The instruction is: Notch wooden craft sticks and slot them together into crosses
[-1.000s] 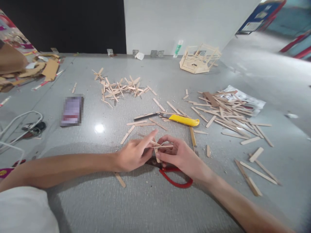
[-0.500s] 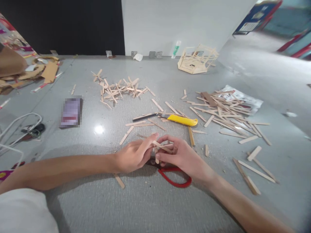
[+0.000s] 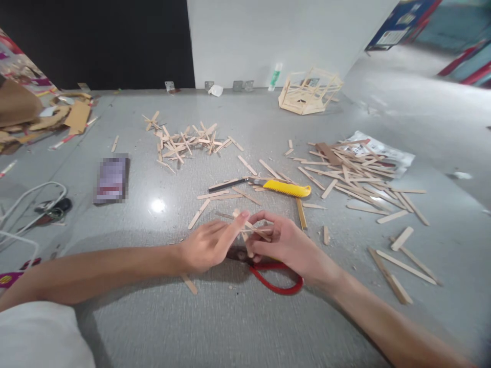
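Several small wooden craft sticks [image 3: 261,234], crossed over one another, are between my two hands above the table. My right hand [image 3: 289,245] pinches them from the right, thumb below and fingers curled round. From the other side, my left hand [image 3: 207,246] closes on them with its thumb laid along the top; its fingertips are partly hidden. Whether the sticks are joined I cannot tell. Scissors with red handles [image 3: 282,291] lie under my hands, their dark pivot showing between them. Just beyond lies a yellow utility knife [image 3: 288,188] among loose sticks.
Craft sticks lie in a far pile [image 3: 187,143] and a right-hand pile [image 3: 356,171] beside a plastic wrapper [image 3: 399,156]. A stick-built frame [image 3: 303,105] and a glue stick [image 3: 275,76] stand at the back. On the left are a blurred-out purple item [image 3: 111,179] and a white cable [image 3: 32,186].
My left thumb has shifted slightly, and the held sticks have turned a little, one end now showing above the thumb. The view has moved slightly.
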`<state>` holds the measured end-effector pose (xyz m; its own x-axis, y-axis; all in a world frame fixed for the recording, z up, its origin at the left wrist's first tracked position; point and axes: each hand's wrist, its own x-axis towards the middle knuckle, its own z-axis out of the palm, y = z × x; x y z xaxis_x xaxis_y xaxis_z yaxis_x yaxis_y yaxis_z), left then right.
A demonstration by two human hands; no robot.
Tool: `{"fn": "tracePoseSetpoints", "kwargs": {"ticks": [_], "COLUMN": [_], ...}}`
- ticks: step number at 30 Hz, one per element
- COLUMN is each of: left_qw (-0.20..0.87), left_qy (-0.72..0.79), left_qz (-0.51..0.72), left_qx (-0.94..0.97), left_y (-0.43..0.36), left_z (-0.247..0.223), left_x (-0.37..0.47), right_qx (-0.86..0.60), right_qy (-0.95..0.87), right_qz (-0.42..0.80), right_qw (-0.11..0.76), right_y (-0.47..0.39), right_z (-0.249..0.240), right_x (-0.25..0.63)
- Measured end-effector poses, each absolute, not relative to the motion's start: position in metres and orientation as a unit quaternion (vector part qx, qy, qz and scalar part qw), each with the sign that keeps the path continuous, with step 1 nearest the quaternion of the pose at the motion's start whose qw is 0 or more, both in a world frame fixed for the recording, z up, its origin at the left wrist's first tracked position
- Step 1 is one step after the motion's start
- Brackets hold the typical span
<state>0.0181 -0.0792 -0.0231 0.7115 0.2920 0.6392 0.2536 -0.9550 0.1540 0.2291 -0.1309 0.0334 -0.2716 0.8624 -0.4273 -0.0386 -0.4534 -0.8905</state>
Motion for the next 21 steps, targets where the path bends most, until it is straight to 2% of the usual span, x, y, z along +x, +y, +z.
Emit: {"fn": "tracePoseSetpoints", "kwargs": {"ticks": [4,11,16,21], "left_qw": [0.081,0.284,0.296,0.294], "left_qy": [0.189,0.255,0.288,0.271], "left_qz": [0.328,0.281,0.247,0.218], "left_qx": [0.922,0.88,0.877,0.89], "left_y": [-0.083,-0.085,-0.084,-0.083], "left_z": [-0.025,-0.026,-0.028,-0.026], "left_x": [0.018,0.016,0.015,0.015], "right_qx": [-0.494,-0.516,-0.55,-0.553], "right_qy": [-0.378,-0.348,-0.369,-0.401], "right_qz": [0.719,0.703,0.66,0.654], "right_qw": [0.311,0.343,0.355,0.326], "right_y": [-0.13,-0.133,-0.133,-0.132], "right_z": [0.028,0.024,0.025,0.031], "right_x": [0.231,0.225,0.221,0.224]}}
